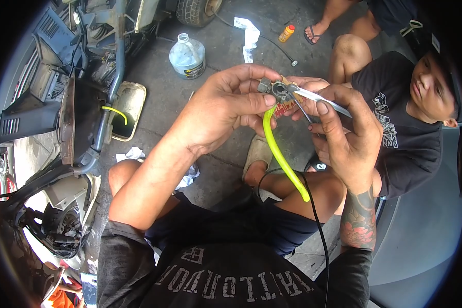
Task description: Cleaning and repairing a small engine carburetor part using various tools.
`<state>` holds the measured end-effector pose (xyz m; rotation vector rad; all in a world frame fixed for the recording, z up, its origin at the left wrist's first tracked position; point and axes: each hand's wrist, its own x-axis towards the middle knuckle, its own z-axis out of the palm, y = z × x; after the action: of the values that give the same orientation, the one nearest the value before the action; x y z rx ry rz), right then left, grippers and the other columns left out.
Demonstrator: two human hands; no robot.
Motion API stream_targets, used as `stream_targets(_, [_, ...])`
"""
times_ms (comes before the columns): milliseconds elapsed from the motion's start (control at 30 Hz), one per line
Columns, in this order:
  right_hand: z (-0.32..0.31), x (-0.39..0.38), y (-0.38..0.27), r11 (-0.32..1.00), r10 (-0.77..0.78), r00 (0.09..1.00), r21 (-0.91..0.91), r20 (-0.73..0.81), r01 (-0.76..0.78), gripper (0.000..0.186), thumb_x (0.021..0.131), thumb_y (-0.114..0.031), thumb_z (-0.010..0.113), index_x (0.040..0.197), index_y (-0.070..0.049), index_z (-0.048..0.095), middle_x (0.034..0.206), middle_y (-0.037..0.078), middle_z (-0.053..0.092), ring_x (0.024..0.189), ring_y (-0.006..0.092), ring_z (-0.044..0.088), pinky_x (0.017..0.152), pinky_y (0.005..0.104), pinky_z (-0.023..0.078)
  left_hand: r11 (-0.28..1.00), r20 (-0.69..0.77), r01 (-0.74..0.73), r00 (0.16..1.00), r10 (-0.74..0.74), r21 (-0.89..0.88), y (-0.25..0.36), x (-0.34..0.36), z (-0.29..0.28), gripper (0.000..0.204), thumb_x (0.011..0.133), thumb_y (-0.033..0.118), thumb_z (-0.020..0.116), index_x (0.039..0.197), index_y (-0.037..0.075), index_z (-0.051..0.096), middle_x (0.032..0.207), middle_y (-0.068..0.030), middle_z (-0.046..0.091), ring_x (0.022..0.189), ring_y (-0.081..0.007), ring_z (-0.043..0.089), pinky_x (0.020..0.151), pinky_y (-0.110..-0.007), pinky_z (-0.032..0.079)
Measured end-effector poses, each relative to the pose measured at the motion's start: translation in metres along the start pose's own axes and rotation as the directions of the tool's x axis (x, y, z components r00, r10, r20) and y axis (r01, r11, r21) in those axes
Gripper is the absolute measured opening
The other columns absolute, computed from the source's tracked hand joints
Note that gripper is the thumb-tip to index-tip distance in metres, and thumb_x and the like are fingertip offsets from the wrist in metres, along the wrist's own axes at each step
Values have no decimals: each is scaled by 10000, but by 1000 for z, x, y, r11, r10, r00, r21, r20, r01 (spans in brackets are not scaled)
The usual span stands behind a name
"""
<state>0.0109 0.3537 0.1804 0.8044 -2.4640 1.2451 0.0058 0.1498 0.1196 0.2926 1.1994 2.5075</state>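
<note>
From where I stand, the worker's left hand [218, 105] grips a small metal fitting [279, 91] up in the air between the two people, with a yellow-green hose [284, 154] hanging below its thumb, though whether hose and fitting are joined I can't make out. The right hand [350, 131] pinches a slim white tool [324, 98] whose tip is right at the fitting, so I'd judge this to be close work on that part. The next move seems to call for a steady left grip and a light, well-aimed right tip.
</note>
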Motion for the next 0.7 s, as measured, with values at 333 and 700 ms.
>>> stream_targets(333, [10,-5,9,912,-377,922,-209,-88,353,184,765,121,646,916,35,585,843,126,605,862,260,648,670,304,539,994,66,-6,998,13,-110,-2,0,0,317,896,13,569,1207,-10,514,950,-112,619,763,-177,657,692,-256,555])
stream_targets(700, [14,-25,23,920,-354,928,-223,-114,323,181,831,91,611,994,25,566,942,157,599,740,144,601,584,241,512,985,80,8,997,7,-174,-2,-7,7,345,902,25,562,1235,2,475,855,-110,641,722,-196,668,638,-249,545])
